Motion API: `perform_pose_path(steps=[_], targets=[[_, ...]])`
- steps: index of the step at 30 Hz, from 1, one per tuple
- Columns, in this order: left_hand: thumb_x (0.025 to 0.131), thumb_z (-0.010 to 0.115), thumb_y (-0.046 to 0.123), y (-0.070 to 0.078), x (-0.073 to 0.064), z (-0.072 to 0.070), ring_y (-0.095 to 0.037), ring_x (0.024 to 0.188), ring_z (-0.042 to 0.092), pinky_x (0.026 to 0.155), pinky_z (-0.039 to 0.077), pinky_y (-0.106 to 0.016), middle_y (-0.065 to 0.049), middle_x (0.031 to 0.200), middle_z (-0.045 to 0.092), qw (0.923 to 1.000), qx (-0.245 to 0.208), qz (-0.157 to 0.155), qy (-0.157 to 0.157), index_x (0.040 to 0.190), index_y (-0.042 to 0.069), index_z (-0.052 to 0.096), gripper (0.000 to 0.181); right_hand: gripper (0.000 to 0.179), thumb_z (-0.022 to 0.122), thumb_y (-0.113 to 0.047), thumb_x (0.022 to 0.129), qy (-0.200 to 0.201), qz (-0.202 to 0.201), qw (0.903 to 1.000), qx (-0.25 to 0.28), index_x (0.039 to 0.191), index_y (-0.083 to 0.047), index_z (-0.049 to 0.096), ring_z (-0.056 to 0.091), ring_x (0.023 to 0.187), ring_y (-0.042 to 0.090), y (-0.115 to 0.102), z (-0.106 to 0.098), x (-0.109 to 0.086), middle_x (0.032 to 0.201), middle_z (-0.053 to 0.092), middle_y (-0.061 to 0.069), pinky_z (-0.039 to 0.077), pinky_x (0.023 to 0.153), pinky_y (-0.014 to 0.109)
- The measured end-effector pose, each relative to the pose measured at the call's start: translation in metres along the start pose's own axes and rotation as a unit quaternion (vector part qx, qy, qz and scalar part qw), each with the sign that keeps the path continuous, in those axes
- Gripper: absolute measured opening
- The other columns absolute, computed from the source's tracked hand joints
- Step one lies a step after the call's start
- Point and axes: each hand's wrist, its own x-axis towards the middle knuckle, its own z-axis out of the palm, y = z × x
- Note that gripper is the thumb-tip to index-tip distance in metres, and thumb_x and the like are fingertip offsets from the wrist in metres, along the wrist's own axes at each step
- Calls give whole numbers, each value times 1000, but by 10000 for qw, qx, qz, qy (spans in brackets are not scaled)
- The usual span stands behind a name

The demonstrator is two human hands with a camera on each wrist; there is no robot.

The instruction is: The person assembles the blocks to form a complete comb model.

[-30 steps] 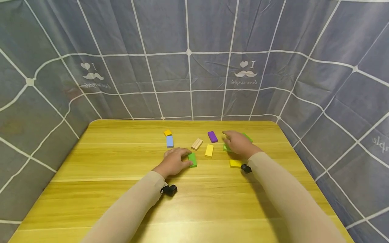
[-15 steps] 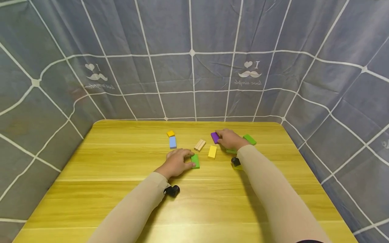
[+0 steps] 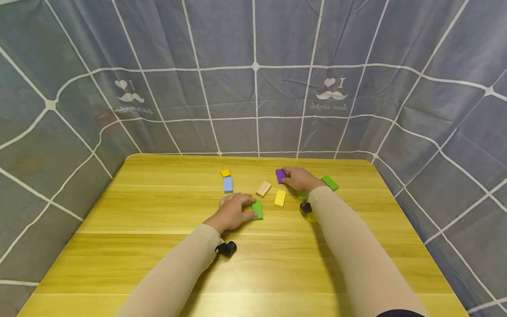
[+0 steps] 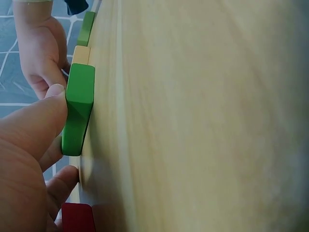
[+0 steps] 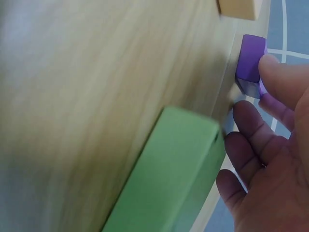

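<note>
My left hand (image 3: 233,212) pinches a green block (image 3: 258,210) by its left side, thumb near and finger far. In the left wrist view the thumb lies against the same green block (image 4: 79,96); a red block (image 4: 78,216) shows below the fingers, while in the head view it is hidden. Farther off to the right, my right hand (image 3: 301,178) grips a purple block (image 3: 280,176) between thumb and index finger. The right wrist view has the thumb on the purple block (image 5: 251,59), the other fingers loosely curled beside a green block (image 5: 169,169).
Between the hands lie a yellow block (image 3: 280,199) and a plain wood block (image 3: 263,189). A blue block (image 3: 228,185) touches an orange block (image 3: 225,173) at left. Another green block (image 3: 329,182) sits right of the right hand. A grey curtain (image 3: 277,88) surrounds the wooden table (image 3: 253,273).
My right hand has moved left from over the green blocks to the purple block and taken hold of it. The left hand stays at its green block. The head view has shifted slightly.
</note>
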Motion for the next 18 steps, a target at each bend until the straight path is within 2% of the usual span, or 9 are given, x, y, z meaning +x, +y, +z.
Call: perform_pose_path(steps=[9,18], targets=[[99,73,42,2,-2,2,-35,154,38,125,18,-60,-3,157,57,10000,26,15,17,143,21,64,50,62,55,-31,110,129,57,9999,52,162,-1,37,45,150,43,-8,3,13,159,49,24,32,126,53],[99,73,43,2,-1,1,-34,155,38,125,20,-61,-2,157,56,10000,82,-24,23,143,23,64,49,63,53,-33,110,86,144,9999,29,163,-2,36,40,153,42,-15,2,17,163,45,23,30,127,54]])
